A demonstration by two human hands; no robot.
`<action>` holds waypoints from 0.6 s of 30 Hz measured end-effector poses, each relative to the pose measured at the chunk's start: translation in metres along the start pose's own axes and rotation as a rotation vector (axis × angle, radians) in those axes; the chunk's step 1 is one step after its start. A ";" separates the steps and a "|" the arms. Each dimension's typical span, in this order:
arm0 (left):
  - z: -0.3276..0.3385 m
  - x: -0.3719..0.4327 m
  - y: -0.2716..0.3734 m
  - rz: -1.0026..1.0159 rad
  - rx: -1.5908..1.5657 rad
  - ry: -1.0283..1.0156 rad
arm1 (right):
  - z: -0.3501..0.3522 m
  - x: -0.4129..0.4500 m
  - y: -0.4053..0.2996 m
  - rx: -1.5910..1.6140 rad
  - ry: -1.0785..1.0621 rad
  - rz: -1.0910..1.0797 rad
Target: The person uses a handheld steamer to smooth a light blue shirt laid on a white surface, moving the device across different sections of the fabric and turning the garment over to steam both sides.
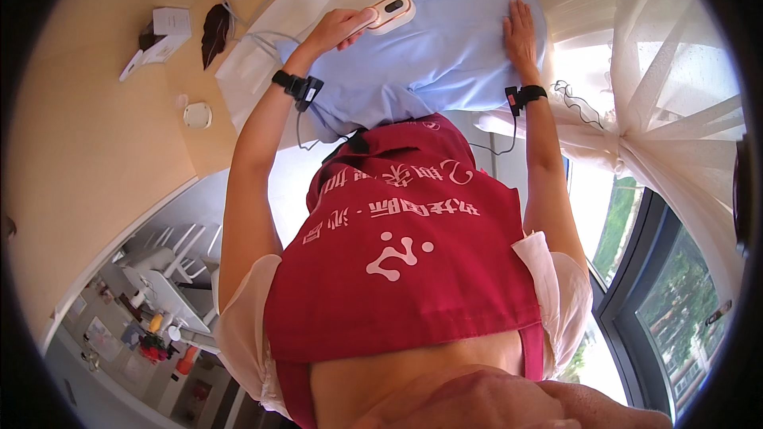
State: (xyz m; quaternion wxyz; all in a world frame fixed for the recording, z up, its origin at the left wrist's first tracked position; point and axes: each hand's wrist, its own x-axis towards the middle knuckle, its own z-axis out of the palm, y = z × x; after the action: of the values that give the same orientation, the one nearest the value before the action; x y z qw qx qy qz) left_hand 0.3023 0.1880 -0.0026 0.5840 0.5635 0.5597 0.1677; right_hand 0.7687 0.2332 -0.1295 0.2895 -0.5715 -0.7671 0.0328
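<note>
My left hand [340, 30] grips the handle of a small white handheld iron [393, 14] with rose-gold trim and a dark oval on top. The iron is over a light blue cloth [441, 47], at its far left part; whether it presses on the fabric I cannot tell. At the cloth's right end, my right hand [522, 36] lies flat with nothing in it, fingers extended. Soft folds run through the near part of the blue cloth, which reaches my red apron [405, 238]. Underneath it is a white cover sheet [247, 68].
Grey cables [262, 42] run left of the blue cloth. Beyond them are a dark leaf-shaped object [216, 34], an opened white box [170, 30] and a round white piece [197, 115]. A tied sheer curtain [620, 137] hangs at right beside the window. Black wristbands [301, 89] carry thin wires.
</note>
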 end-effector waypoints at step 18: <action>0.012 0.048 0.008 -0.001 0.166 -0.038 | -0.007 -0.003 -0.011 -0.044 -0.042 0.032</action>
State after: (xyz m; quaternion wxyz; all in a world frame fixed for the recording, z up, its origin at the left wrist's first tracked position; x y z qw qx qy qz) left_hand 0.3309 0.2249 -0.0214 0.5460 0.6128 0.5606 0.1099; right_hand 0.7630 0.2245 -0.1207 0.2601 -0.5892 -0.7643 0.0327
